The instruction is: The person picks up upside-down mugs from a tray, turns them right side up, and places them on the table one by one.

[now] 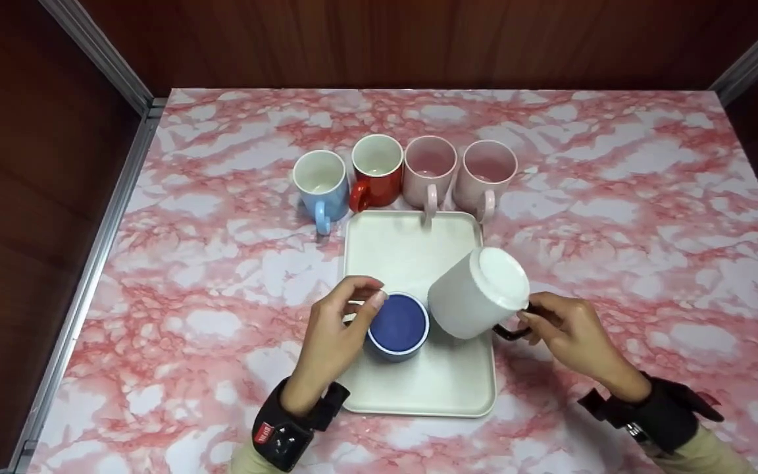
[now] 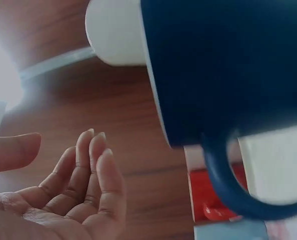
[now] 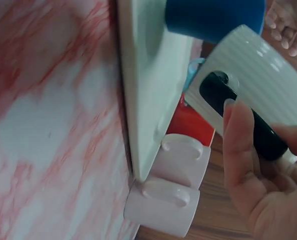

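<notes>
In the head view, the tray [image 1: 412,253] has rounded corners and a raised border. Its far edge lies close to the row of mugs, so the room there is narrow; on the left and right sides, the pink-and-white table [image 1: 208,276] stretches broadly toward the brown panels [image 1: 418,46]. The blue mug [image 1: 399,324] is on the tray, left of the middle, with a pale ring around its rim. The white pitcher [image 1: 478,299] is tilted over the tray's right edge, its base raised and its mouth side toward the mug. The right hand [image 1: 573,336] grips its black handle [image 1: 512,332]. The left hand [image 1: 336,322] is at the mug's left side, thumb and fingers apart; whether they touch the rim, I cannot tell. The row has a light-blue mug [image 1: 326,204], a red mug [image 1: 382,187] and two pink mugs [image 1: 426,187], all glossy and upright.

In the left wrist view, the left fingers are loosely bent, with nothing between them and the thumb. The blue mug is smooth, with a rounded loop handle [image 2: 223,185].

In the right wrist view, the right thumb and fingers are closed around the black handle, which is smooth and thick. The pitcher's wall is finely ribbed.
</notes>
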`<move>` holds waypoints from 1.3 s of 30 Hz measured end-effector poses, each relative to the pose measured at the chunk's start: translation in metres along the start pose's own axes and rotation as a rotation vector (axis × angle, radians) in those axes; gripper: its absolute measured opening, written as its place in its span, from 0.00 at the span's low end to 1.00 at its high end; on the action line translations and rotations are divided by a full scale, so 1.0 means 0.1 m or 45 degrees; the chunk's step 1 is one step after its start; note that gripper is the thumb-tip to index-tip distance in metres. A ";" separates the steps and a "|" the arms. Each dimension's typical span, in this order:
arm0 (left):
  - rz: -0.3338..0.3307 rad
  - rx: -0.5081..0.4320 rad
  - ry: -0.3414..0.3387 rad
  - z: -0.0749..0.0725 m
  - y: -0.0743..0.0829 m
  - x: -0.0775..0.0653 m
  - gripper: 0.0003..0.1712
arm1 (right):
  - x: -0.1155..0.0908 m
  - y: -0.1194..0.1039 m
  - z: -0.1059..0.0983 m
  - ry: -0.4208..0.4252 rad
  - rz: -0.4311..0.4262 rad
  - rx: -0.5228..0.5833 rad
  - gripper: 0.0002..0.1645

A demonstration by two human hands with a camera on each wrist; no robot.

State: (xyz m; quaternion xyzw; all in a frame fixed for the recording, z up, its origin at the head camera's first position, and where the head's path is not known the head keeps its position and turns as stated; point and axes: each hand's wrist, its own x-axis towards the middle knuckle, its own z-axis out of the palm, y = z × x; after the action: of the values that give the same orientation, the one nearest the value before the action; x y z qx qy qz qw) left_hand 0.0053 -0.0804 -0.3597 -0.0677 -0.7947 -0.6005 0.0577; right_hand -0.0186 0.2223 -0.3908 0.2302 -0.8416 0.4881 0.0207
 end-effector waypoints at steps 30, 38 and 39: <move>-0.480 -0.755 -0.392 0.97 0.07 -0.17 0.12 | 0.10 -0.23 0.14 0.151 0.201 0.974 0.06; -0.552 -0.986 -0.187 1.13 -0.01 -0.14 0.11 | 0.08 -0.20 0.16 0.082 0.193 1.244 0.08; -0.543 -1.014 -0.156 1.15 -0.02 -0.13 0.12 | 0.08 -0.19 0.16 0.068 0.178 1.278 0.09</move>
State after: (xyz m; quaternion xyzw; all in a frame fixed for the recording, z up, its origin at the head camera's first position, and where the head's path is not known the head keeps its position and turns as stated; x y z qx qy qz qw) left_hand 0.0170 0.0288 -0.3954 0.0450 -0.4998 -0.8528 -0.1449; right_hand -0.0147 0.1977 -0.3815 0.1422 -0.5159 0.8384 -0.1036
